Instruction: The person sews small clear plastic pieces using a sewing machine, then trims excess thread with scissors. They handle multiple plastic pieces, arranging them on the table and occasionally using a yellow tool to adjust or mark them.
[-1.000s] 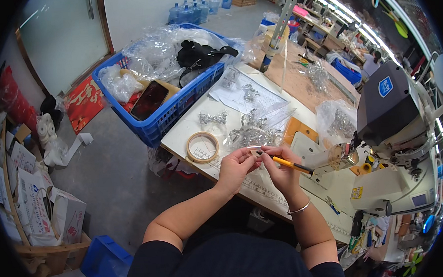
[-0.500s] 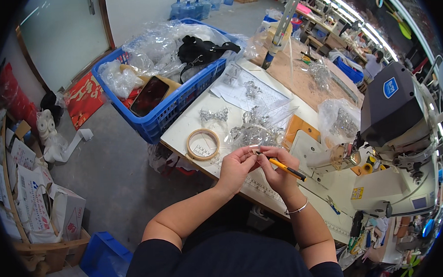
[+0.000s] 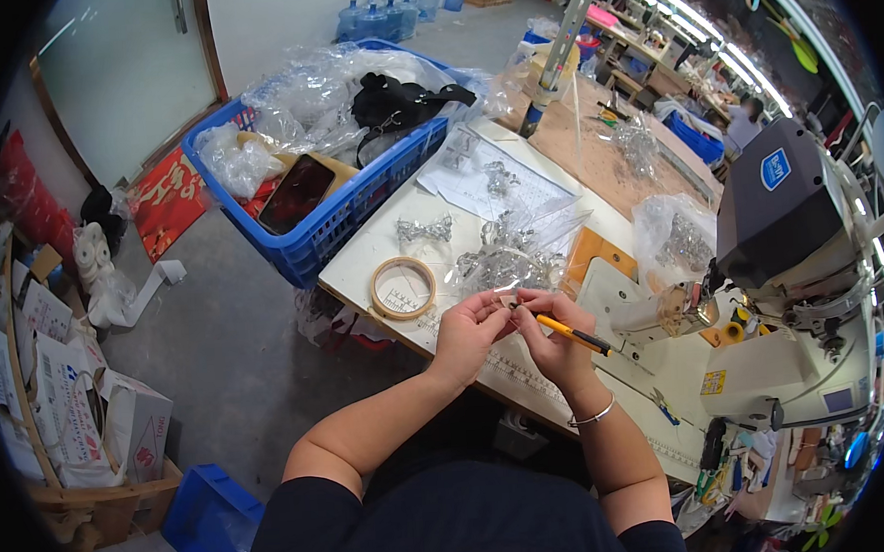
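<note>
My left hand [image 3: 465,340] and right hand [image 3: 560,348] meet over the near edge of the white sewing table [image 3: 352,266], fingertips almost touching. Across my right fingers lies a slim yellow-and-black pen-shaped tool [image 3: 573,335], its dark tip toward the left fingertips. Left thumb and fingers pinch a small pale piece [image 3: 508,299], too small to name. Just beyond the hands is a heap of small silvery pieces in clear plastic [image 3: 502,269]. To the left of it lies a tan tape roll [image 3: 404,316].
A sewing machine [image 3: 773,209] stands on the right, with small yellow-handled snips [image 3: 664,404] near it. Beyond the tape sits a blue basket [image 3: 301,258] holding plastic bags, black fabric and a phone [image 3: 298,192]. Printed sheets [image 3: 456,165] lie at the back. Cartons [image 3: 135,432] stand at far left.
Almost nothing differs. The view has shifted very slightly; both hands keep the same hold, with the pen-shaped tool at the left fingertips.
</note>
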Tool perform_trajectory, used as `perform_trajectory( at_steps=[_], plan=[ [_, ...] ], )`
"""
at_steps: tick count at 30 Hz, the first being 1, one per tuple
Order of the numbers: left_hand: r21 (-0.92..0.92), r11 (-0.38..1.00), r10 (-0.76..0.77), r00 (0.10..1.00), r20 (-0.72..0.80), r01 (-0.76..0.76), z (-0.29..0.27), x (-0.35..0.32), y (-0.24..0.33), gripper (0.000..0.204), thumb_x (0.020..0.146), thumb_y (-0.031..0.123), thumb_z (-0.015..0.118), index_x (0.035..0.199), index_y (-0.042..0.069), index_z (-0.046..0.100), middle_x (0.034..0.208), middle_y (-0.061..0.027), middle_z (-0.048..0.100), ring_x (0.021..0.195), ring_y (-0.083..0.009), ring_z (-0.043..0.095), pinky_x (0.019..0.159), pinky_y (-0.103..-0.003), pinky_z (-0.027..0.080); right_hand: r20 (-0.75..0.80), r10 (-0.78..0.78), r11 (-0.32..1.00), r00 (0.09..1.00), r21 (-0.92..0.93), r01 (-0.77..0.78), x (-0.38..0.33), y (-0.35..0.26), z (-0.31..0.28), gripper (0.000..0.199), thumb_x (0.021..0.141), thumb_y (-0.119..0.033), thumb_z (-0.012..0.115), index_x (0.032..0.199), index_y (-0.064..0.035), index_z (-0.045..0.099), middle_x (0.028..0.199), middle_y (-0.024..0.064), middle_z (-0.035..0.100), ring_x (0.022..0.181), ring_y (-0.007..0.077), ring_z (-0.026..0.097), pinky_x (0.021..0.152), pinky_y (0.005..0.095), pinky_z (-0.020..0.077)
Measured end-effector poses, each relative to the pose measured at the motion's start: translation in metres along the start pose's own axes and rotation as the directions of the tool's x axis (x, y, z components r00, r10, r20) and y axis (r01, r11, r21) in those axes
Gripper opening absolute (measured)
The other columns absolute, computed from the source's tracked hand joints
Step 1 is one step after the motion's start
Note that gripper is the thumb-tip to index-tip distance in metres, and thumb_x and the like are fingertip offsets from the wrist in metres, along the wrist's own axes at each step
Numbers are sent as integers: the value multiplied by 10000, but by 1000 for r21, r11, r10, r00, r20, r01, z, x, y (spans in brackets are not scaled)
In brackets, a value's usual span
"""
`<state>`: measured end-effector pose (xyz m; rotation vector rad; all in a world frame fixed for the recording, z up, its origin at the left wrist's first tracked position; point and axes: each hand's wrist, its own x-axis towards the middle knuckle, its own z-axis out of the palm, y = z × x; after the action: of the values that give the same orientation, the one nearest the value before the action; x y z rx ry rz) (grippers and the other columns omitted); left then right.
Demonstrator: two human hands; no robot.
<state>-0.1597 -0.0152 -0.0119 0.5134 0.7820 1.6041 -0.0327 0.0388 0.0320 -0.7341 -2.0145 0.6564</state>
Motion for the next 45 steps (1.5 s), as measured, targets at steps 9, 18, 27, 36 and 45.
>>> perform_trajectory(
  at_steps=[9,18,27,36,45],
  plan=[
    [145,984,-116,989,90,102,-1,-6,20,318,912,58,604,1199,-70,556,1043,-104,658,862,-133,661,786,-240,556,-42,28,993,999,117,-23,-5,-20,-20,80,803,-3,678,854,20,622,960,180,703,821,206,698,742,286,546],
    [911,56,-18,912,411,-409,-30,69,82,1172,579,368,897,1504,166,205,1486,-290,238,1366,-392,314,1076,-401,353,-291,-84,952,953,-305,-9,-98,9,-114,114,853,33,630,966,15,633,931,179,672,788,250,655,726,324,524],
    [687,712,-257,859,444,-142,-20,122,72,908,687,147,824,1465,153,359,1430,-212,327,1220,-327,476,1024,-369,408,-573,135,747,808,-478,-463,-200,46,-170,86,868,-3,600,944,23,632,863,168,646,789,293,645,730,348,512],
    [89,991,-129,889,440,99,-4,146,106,711,852,-2,632,1469,159,317,1300,-120,482,1141,-199,544,906,-353,508,-594,87,736,800,-502,-453,-206,63,-165,115,910,-53,566,962,31,625,843,147,644,748,232,634,706,310,500],
    [42,971,228,964,137,-235,211,284,118,796,873,291,671,1490,89,210,1380,-173,458,1253,-330,463,1023,-475,387,-640,180,700,747,-450,-555,-199,62,-165,111,891,-21,564,965,23,634,856,163,648,775,270,644,736,337,511]
  ],
)
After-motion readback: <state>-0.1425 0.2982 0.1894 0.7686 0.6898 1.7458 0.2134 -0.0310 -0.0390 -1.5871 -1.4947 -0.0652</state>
